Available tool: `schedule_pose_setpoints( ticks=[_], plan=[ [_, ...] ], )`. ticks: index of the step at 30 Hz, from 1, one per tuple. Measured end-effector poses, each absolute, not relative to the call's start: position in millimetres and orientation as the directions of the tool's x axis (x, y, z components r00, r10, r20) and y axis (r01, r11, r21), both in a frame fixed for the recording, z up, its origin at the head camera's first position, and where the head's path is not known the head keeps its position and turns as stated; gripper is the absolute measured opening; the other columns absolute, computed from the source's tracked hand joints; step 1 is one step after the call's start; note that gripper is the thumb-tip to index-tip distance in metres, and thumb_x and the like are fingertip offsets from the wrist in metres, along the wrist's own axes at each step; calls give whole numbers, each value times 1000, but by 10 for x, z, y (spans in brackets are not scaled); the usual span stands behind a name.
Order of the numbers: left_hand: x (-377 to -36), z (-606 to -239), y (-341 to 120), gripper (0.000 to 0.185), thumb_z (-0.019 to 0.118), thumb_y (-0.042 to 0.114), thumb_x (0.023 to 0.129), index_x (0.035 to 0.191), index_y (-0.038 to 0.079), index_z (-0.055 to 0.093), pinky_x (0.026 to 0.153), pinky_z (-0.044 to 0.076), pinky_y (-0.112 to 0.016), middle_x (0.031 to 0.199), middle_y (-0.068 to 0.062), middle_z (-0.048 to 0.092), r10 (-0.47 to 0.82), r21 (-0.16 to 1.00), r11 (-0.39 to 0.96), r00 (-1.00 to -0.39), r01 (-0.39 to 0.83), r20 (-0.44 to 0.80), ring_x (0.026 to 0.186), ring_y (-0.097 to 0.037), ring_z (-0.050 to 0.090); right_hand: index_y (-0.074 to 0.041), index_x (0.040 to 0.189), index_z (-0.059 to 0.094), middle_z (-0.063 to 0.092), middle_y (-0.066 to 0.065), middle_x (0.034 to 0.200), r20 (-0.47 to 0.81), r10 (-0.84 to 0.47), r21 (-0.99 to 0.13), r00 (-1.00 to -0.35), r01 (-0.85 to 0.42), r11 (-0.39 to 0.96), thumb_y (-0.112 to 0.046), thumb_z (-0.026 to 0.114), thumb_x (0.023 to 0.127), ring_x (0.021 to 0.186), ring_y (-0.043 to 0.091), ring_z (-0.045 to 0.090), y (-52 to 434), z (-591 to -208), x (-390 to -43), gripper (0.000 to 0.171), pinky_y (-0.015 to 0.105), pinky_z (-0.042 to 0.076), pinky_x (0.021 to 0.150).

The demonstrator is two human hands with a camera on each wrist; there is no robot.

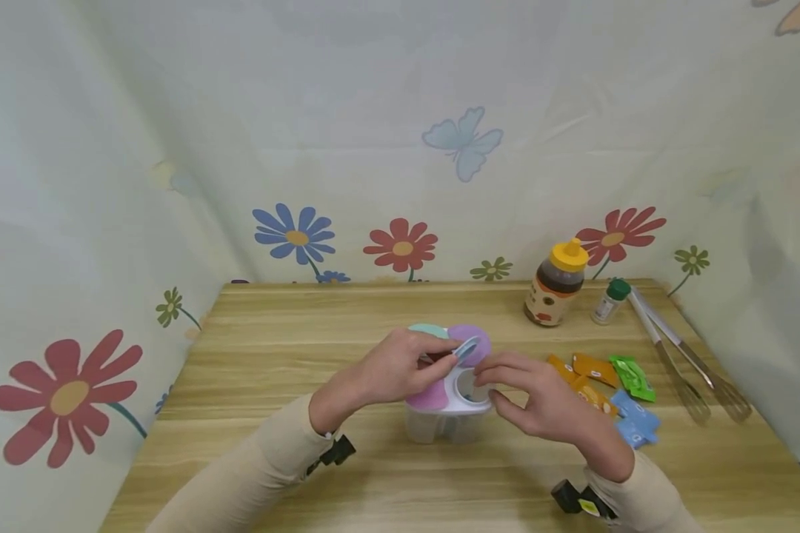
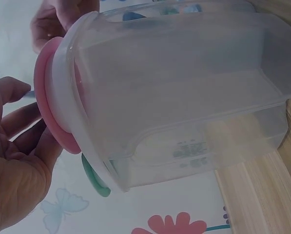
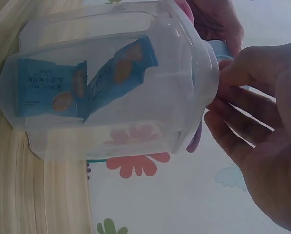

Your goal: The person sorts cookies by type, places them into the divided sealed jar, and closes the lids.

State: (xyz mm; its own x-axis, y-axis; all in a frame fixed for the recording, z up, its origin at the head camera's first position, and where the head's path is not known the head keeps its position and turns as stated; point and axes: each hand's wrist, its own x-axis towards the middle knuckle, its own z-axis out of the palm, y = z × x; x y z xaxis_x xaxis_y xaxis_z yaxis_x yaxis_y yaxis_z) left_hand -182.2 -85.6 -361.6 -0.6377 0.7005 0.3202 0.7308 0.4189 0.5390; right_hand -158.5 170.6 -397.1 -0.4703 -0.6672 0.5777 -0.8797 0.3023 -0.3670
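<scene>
A clear plastic container (image 1: 433, 429) stands on the table, its white top carrying pink, purple and green lids. My left hand (image 1: 400, 363) pinches a light blue lid (image 1: 467, 348), which is raised from one round opening. At that opening's rim, my right hand (image 1: 547, 396) touches the container with loosely bent fingers. No object shows in its grasp. Through the clear wall in the right wrist view, a blue snack packet (image 3: 52, 90) and a second, slanted blue packet (image 3: 122, 70) are inside the container. In the left wrist view, the compartment facing the camera shows no packets.
To the right lie orange packets (image 1: 595, 369), a green packet (image 1: 633, 377) and blue packets (image 1: 636, 420). Behind them stand a brown jar with a yellow lid (image 1: 553, 289) and a small green-capped shaker (image 1: 611, 302). Two whisks (image 1: 683, 363) lie along the table's right side.
</scene>
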Motion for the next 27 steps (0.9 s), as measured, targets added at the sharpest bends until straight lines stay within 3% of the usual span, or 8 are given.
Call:
schedule_pose_setpoints(
  ticks=[4,12,18,27],
  plan=[
    [-1824,-3612,-863,19,63,18,95,108,9,74,53,41,-14,70,8,55,693,542,416,-640,730,331,59,-4,48,-16,108,68,67,0,112,577,-644,-365,-502,-864,347,-3,73,79,105,15,61,1739,-3952,-1593,32,13,44,95],
    [-1813,-3612,-864,24,63,21,95,115,10,72,64,49,-15,84,6,67,692,557,418,-649,718,317,69,-2,55,-15,106,70,67,-7,106,579,-603,-328,-548,-834,443,-2,76,76,98,10,62,1858,-3974,-1557,33,17,49,85],
    [-1804,-3604,-859,24,63,21,95,114,10,73,59,47,-16,75,8,60,686,562,427,-658,709,309,64,-3,50,-19,105,70,67,-9,104,560,-586,-323,-585,-806,496,-3,77,77,95,8,62,1974,-4010,-1544,33,22,53,78],
    [-1805,-3606,-859,25,61,23,96,115,11,73,55,42,-15,74,8,60,685,557,444,-667,702,294,62,-5,49,-21,103,70,68,-7,103,597,-532,-304,-601,-783,543,0,78,73,92,11,63,2117,-4081,-1508,38,13,47,79]
  ],
)
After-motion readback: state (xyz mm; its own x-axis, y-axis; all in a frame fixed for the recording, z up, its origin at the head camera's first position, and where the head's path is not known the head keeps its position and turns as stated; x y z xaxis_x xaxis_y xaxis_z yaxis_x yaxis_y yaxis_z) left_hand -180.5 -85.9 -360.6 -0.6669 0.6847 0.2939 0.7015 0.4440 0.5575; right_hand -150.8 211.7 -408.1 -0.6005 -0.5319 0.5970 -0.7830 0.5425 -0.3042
